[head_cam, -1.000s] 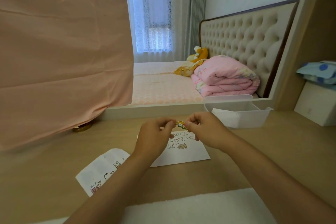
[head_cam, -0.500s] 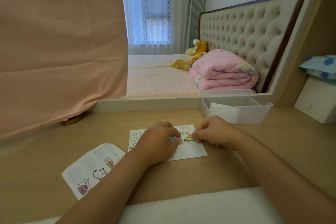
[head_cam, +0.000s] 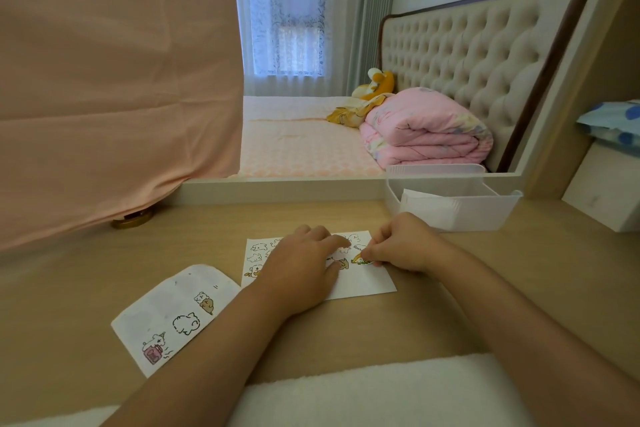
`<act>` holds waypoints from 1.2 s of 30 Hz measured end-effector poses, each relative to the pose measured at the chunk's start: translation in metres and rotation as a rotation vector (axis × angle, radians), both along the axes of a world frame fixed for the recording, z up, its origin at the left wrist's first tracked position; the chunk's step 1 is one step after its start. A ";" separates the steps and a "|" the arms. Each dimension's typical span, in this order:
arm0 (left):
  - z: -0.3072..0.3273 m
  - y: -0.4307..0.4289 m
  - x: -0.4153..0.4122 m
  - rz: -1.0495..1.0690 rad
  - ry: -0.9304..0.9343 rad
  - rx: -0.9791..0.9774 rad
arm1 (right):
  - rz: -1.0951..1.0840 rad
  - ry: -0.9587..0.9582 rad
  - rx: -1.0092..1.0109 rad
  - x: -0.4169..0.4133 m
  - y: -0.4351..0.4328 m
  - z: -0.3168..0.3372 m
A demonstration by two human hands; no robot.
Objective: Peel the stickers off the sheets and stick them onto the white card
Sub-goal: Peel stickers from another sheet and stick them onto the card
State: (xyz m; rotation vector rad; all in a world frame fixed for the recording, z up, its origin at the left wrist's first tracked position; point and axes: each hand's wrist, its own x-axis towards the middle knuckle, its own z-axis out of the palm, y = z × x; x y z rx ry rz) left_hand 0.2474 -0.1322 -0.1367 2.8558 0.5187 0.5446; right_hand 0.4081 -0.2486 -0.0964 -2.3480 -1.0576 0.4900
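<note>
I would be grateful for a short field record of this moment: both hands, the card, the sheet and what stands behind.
left hand: rests flat on the white card, holding it down
right hand: pinches a green and yellow sticker at the card's surface
white card: lies flat on the wooden desk, several stickers on it
sticker sheet: flat on the desk, left of the card, three stickers showing
behind: white plastic bin, beyond the right hand
</note>
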 end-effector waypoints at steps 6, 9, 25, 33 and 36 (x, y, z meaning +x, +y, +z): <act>0.002 -0.005 -0.005 -0.048 0.081 0.124 | -0.015 -0.166 -0.069 -0.006 0.003 0.002; 0.006 -0.008 -0.009 -0.055 0.155 0.110 | -0.039 -0.270 -0.125 -0.008 0.001 0.004; 0.001 -0.019 -0.008 0.035 0.159 0.137 | 0.420 -0.527 -0.337 -0.030 -0.044 -0.011; 0.001 -0.024 -0.010 0.050 0.212 0.148 | 0.385 -0.484 -0.293 -0.027 -0.059 -0.012; 0.006 -0.022 -0.013 0.016 0.227 0.108 | 0.371 -0.459 -0.267 -0.026 -0.058 -0.012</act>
